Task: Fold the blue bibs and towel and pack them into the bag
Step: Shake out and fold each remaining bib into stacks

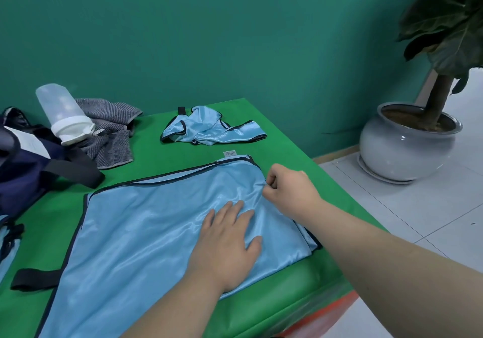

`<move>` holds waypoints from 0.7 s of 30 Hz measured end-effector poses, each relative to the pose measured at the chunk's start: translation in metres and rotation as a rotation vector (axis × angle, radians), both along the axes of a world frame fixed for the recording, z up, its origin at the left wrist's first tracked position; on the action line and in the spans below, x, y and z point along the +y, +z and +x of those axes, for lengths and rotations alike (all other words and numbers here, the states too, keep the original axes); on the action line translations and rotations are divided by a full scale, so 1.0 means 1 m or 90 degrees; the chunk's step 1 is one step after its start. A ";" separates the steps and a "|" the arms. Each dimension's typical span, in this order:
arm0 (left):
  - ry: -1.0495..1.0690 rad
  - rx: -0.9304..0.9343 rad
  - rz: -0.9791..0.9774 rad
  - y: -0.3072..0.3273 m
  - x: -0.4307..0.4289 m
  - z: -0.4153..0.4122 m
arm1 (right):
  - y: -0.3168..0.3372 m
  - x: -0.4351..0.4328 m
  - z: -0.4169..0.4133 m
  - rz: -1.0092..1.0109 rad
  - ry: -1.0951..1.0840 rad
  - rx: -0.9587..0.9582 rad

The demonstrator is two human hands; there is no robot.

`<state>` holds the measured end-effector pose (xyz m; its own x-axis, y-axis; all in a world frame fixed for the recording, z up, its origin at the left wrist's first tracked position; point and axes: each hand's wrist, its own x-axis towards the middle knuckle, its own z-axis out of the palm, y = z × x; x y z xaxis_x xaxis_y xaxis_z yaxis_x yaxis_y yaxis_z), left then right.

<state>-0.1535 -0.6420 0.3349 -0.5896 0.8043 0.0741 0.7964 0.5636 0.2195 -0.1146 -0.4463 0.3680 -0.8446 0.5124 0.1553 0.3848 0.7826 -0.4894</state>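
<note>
1. The fingers of my right hand [287, 188] are curled together, pinching the right edge of the spread blue bib [136, 228] at centre frame.
2. My left hand [227, 238] lies flat on the bib, fingers straight and apart, pinning the cloth.
3. To fold cleanly, I'd anchor with that palm and carry the pinched edge over low and evenly, since the shiny fabric looks slippery.
4. Beyond the hands, the crumpled second bib [209, 126] is at upper centre. The grey towel [109, 134] and navy bag [23, 170] sit at the left of the green surface [146, 160].

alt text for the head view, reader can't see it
A person's left hand presses flat on a shiny light blue bib spread on a green table, while the right hand pinches its right edge. Behind lie a crumpled blue bib, grey striped towel, white plastic bottle and navy fabric bag.
</note>
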 end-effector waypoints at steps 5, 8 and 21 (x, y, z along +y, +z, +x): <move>0.001 -0.002 0.002 0.000 0.000 0.000 | 0.003 0.000 0.001 -0.017 0.008 0.014; 0.000 -0.002 0.001 0.001 0.000 0.001 | 0.003 0.006 0.002 -0.011 -0.014 0.003; 0.002 -0.009 0.007 -0.001 -0.001 0.000 | 0.009 0.026 -0.013 -0.239 -0.051 0.021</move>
